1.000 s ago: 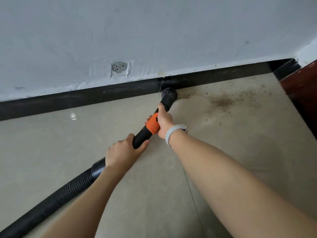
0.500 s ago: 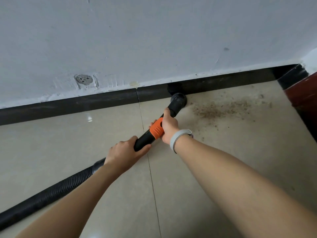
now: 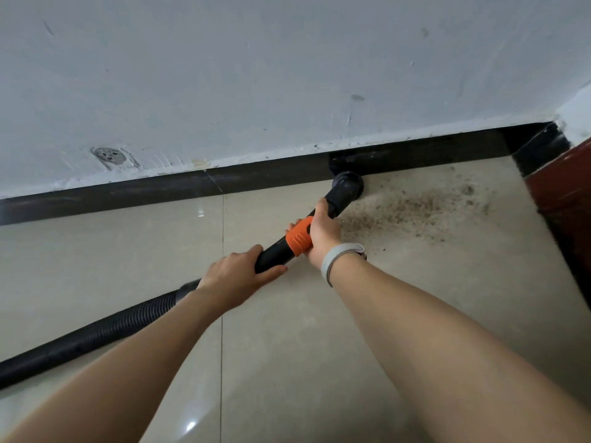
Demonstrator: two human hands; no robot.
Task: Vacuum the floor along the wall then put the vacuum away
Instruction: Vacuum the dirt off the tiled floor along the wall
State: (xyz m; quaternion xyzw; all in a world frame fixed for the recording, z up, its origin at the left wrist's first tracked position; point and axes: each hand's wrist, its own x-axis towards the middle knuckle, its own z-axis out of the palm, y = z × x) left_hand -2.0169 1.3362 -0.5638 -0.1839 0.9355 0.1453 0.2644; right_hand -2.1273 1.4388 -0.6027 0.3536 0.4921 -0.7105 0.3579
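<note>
Lower left of frame: black ribbed hose runs diagonally up from the left edge twd centre, lying on the beige tiled floor. Upper left: patched round hole in the grey-white wall, just above the black skirting that crosses the frame left to right, rising twd the right.

Centre: left hand grips the black wand just past the hose cuff, fingers curled over the top, thumb lying along the underside. Vertical tile joint passes under the left forearm.

Right of centre: right hand wraps round the wand at the orange collar, thumb pointing up the tube twd the tip; grey wristband on that wrist. Both arms reach in from the bottom edge.

Vacuum nozzle sits at the foot of the skirting, touching or nearly touching it – can't tell which – at the left end of a brown dirt patch. Dirt spreads across the floor to the right, twd the corner.

Far right: dark red panel meets the corner; black skirting turns there too.
</note>
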